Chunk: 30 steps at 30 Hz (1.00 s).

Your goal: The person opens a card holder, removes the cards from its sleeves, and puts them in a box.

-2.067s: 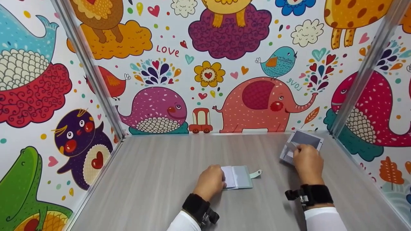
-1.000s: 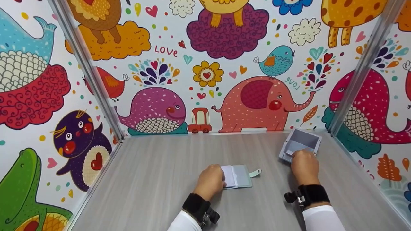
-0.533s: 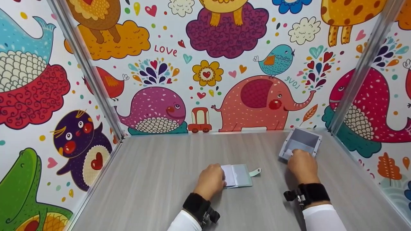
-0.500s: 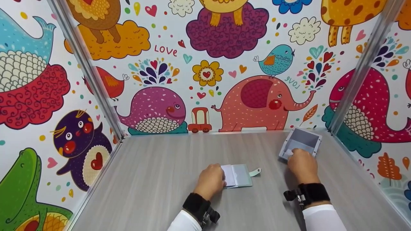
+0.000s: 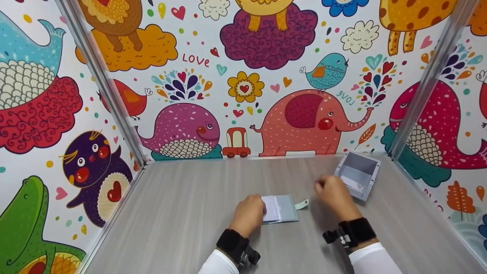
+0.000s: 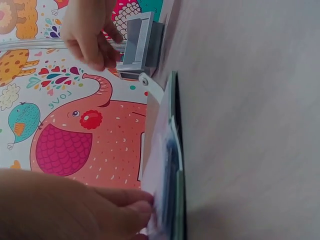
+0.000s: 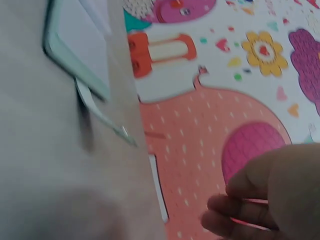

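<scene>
A mint-green card holder (image 5: 288, 209) with pale sleeves lies spread open on the table, its snap strap (image 5: 303, 204) pointing right. My left hand (image 5: 248, 214) pinches its left-side sleeves; the left wrist view shows thumb and finger (image 6: 136, 206) at their edge. My right hand (image 5: 335, 193) hangs above the table between the card holder and a grey box (image 5: 375, 176). Its fingers are loosely bent, and the right wrist view shows nothing between them (image 7: 245, 212). Inside the box lies a whitish flat piece like a card (image 5: 350, 184).
The wood-grain table (image 5: 182, 198) meets cartoon-printed walls (image 5: 243, 45) at the back and both sides. Metal corner posts (image 5: 430, 83) stand at the back corners. The grey box is close to the back right corner.
My right hand has come out of the grey box and moved left toward the card holder, uncovering the whitish piece inside. My left hand has stayed on the card holder.
</scene>
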Tool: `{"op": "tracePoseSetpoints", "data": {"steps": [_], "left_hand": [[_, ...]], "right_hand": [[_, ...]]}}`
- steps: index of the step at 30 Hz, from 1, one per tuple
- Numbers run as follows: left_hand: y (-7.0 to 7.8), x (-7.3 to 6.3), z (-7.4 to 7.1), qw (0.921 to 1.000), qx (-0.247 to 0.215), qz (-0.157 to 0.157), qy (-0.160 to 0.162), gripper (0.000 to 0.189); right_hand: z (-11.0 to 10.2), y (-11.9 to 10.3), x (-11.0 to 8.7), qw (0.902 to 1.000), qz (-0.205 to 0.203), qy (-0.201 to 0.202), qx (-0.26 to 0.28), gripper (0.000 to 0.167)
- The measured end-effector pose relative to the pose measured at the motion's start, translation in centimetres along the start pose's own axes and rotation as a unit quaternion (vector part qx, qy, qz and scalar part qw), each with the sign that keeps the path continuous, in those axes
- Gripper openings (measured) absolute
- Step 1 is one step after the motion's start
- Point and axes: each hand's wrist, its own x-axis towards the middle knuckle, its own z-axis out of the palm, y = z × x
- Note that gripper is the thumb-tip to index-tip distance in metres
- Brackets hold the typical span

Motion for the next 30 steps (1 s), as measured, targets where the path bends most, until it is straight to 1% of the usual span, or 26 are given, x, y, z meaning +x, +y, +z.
{"op": "tracePoseSetpoints", "data": {"steps": [2,4,6,9,11,13,18,25,30], "left_hand": [[0.0,0.0,0.0,1.0,-0.007,-0.001,-0.001,0.012],[0.0,0.1,0.1,0.9998,-0.018,-0.006,-0.005,0.011],[0.1,0.1,0.1,0.9997,-0.023,-0.008,-0.007,0.011],[0.0,0.1,0.0,0.9996,-0.026,-0.006,-0.007,0.012],[0.0,0.0,0.0,0.9997,-0.023,-0.001,-0.006,0.012],[-0.1,0.0,-0.1,0.9998,-0.019,0.004,-0.007,0.011],[-0.2,0.0,0.0,0.9998,-0.006,0.006,-0.016,0.012],[-0.2,0.0,0.1,0.9999,-0.001,0.002,-0.014,0.013],[-0.1,0.0,0.0,0.9999,-0.003,0.001,-0.01,0.014]], "right_hand": [[1.3,-1.2,-0.2,0.9993,-0.009,-0.031,0.019,0.012],[2.5,-2.2,-0.6,0.9955,-0.02,-0.081,0.044,0.013],[3.3,-3.0,-1.1,0.9889,-0.03,-0.132,0.061,0.014],[4.0,-3.5,-1.7,0.9771,-0.053,-0.191,0.078,0.018],[4.4,-3.5,-1.9,0.9746,-0.072,-0.199,0.075,0.017],[4.6,-3.5,-1.9,0.9741,-0.084,-0.199,0.068,0.017],[5.2,-4.0,-1.9,0.977,-0.078,-0.193,0.047,0.018],[5.7,-4.0,-2.2,0.9757,-0.104,-0.191,0.026,0.018],[5.7,-4.0,-2.2,0.9753,-0.095,-0.197,0.028,0.02]]}}
